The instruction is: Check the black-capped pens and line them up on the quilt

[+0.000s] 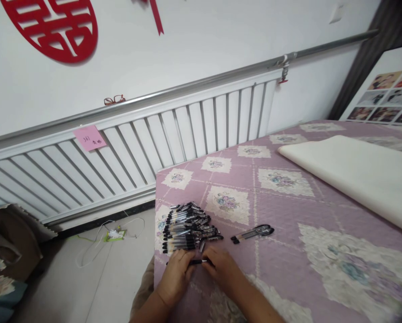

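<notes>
I am grasping one black pen (197, 261) between my left hand (176, 274) and right hand (221, 268), lower centre of frame, just below the pen pile (187, 226).

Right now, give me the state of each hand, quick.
Left hand: closed on one end of a black pen.
Right hand: closed on the pen's other end, beside the pen pile.

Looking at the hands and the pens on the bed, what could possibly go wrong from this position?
1. The pen pile lies near the bed's corner edge; a nudge might roll pens onto the floor.
2. Both the left hand and right hand grip one small black pen close to the pile, so a slip could scatter it.
</notes>
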The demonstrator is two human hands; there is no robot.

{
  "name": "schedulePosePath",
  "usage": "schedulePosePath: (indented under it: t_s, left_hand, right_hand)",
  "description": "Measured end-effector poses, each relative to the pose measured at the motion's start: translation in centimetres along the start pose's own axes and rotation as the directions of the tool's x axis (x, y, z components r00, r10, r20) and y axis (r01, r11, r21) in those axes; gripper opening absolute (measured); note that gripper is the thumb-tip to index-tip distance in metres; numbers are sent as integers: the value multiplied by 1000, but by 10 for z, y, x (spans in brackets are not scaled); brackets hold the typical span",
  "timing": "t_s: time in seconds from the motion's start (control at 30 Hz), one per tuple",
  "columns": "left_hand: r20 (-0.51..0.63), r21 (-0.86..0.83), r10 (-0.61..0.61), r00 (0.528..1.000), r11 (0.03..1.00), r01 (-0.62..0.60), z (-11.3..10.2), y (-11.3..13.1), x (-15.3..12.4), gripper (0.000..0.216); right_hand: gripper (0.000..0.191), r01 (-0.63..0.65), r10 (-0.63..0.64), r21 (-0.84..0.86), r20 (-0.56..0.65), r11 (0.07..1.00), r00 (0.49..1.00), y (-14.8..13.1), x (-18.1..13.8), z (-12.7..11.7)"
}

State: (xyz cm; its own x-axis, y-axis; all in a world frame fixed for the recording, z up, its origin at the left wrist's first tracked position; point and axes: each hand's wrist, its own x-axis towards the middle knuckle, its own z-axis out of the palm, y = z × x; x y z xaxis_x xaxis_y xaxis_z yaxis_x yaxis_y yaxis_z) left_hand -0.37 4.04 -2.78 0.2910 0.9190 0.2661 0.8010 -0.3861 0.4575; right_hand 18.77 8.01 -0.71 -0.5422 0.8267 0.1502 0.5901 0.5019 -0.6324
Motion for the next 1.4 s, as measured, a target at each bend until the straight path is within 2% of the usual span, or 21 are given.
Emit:
schedulePosePath:
  t_s: [0.13, 0.33, 0.53, 0.73, 0.83, 0.97, 1.07, 1.13, 1.4]
  left_hand:
    - [-30, -44, 5, 1000, 999, -6, 0, 0, -1, 39]
    - [37, -5, 8, 999, 1000, -8, -6, 5, 1, 35]
    - [53, 110, -6, 999, 994, 0, -8, 9, 1, 28]
    - [42, 57, -10, 999, 998, 7, -5, 7, 0, 35]
    - [33, 27, -5, 999, 1000, 4, -4, 5, -1, 36]
    - [10, -7, -22, 1000, 1000, 22, -3, 4, -2, 38]
    - [6, -29, -29, 1000, 999, 29, -3, 4, -2, 41]
    - [12, -33, -35, 999, 999, 35, -3, 4, -2, 42]
    - [9, -35, -30, 999, 999, 31, -1, 2, -3, 45]
  right_hand:
    - [10, 10, -9, -21, 25, 1000, 1000, 2, -1, -2]
    - [9, 10, -10, -4, 43, 1000, 999, 0, -2, -5]
    - [8, 48, -45, -119, 31, 992, 999, -1, -2, -3]
    - [15, 37, -33, -223, 19, 974, 999, -3, -1, 2]
    - [10, 16, -16, -152, -1, 988, 1000, -5, -4, -1]
    - [18, 27, -27, -35, -18, 999, 999, -7, -7, -7]
    - [8, 34, -32, -55, 37, 998, 999, -7, -5, -8]
    - [11, 21, -16, -87, 58, 996, 998, -6, -4, -8]
    - [9, 26, -24, -49, 22, 998, 999, -7, -5, -8]
